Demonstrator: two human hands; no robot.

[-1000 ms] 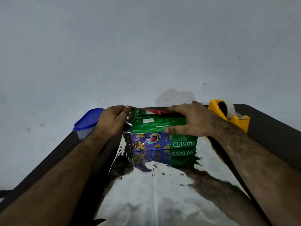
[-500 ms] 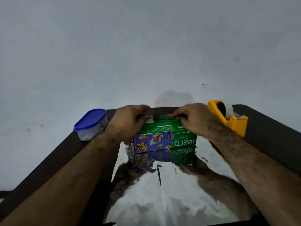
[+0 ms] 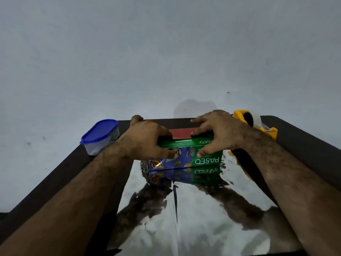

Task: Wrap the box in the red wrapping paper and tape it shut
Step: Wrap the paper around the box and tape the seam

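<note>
Silver-backed paper (image 3: 193, 218) lay mostly unfolded at lower centre. Mid-frame, the box (image 3: 186, 156) sat on it, left hand (image 3: 147, 141) and right hand (image 3: 217, 133) curled round it, pressing a red flap on top. Taping remained; the dispenser (image 3: 258, 126) stood untouched at right.

A mirror-glossy silver foil sheet (image 3: 193, 218) is seen under a printed green-and-purple cardboard box (image 3: 186, 159); the dark table top (image 3: 304, 141) looks matt.
</note>
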